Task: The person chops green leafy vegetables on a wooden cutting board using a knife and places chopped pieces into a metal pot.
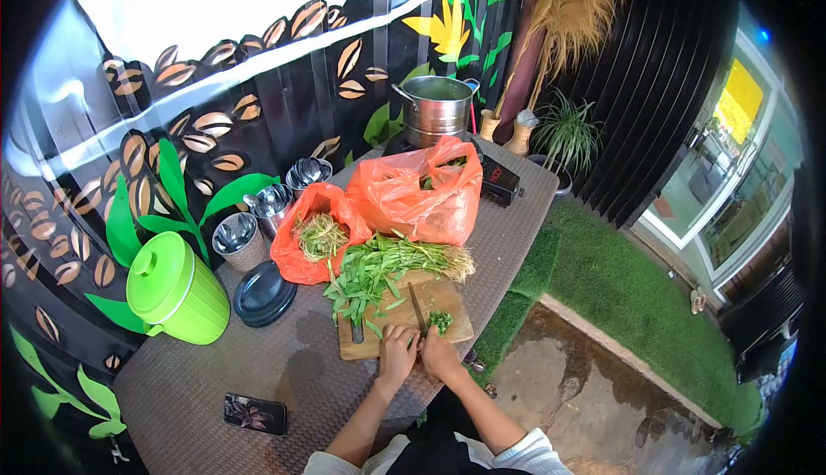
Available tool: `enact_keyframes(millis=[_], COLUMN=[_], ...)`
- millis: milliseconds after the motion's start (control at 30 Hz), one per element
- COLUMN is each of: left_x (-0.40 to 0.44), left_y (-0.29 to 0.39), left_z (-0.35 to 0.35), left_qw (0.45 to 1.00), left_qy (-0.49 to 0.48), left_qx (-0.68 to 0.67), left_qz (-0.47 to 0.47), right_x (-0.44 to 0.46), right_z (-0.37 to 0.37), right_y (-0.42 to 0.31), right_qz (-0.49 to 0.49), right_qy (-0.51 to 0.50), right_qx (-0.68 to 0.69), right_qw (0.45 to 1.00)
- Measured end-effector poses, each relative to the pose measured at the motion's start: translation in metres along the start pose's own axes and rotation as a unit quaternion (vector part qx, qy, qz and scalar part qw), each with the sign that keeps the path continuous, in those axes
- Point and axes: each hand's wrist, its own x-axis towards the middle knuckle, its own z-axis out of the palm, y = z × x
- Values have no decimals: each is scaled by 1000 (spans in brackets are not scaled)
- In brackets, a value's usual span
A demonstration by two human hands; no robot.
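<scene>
On a wooden cutting board (456, 303), my right hand (440, 356) is closed around the handle of a knife (417, 305), its blade pointing away from me. Close beside it, my left hand (397, 352) has its fingers curled down on the board, pressing some green stems that are mostly hidden under them. A small heap of chopped greens (440, 322) lies right of the blade. Across the board's far edge rests a large bunch of long-leaved greens (387, 260), roots to the right. Loose leaves (350, 301) spread over the board's left side.
Behind the greens stand an orange plastic bag (413, 195) and a smaller one (292, 256) holding trimmings. A steel pot (437, 114) sits on a stove (499, 181). Leftward are cutlery holders (241, 243), dark lids (264, 293), a green bin (176, 290) and a phone (255, 414).
</scene>
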Motion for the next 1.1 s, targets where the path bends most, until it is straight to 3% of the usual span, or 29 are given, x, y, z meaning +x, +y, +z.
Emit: enact_keyframes(millis=[100, 200, 300, 567, 733, 933, 1100], left_x=[-1, -1, -2, 9, 8, 4, 13], left_y=[0, 0, 1, 2, 2, -1, 0], left_z=[-3, -2, -3, 7, 7, 6, 7], left_qw=[1000, 1000, 1000, 996, 995, 999, 989], left_qy=[0, -6, -4, -6, -20, -28, -17], left_qx=[-4, -11, -24, -70, -76, -45, -108], left_qz=[10, -5, -6, -50, -64, -6, -103], right_x=[-8, -15, -6, -10, -8, -10, 0], right_z=[7, 13, 7, -10, 0, -3, 7], right_y=[2, -11, -6, 2, -2, 3, 1], right_qz=[-59, 43, 37, -25, -5, -32, 20], right_qy=[44, 19, 58, 41, 62, 57, 53], right_qx=[-58, -34, -24, -28, -32, -38, -27], right_qw=[996, 998, 997, 998, 998, 997, 998])
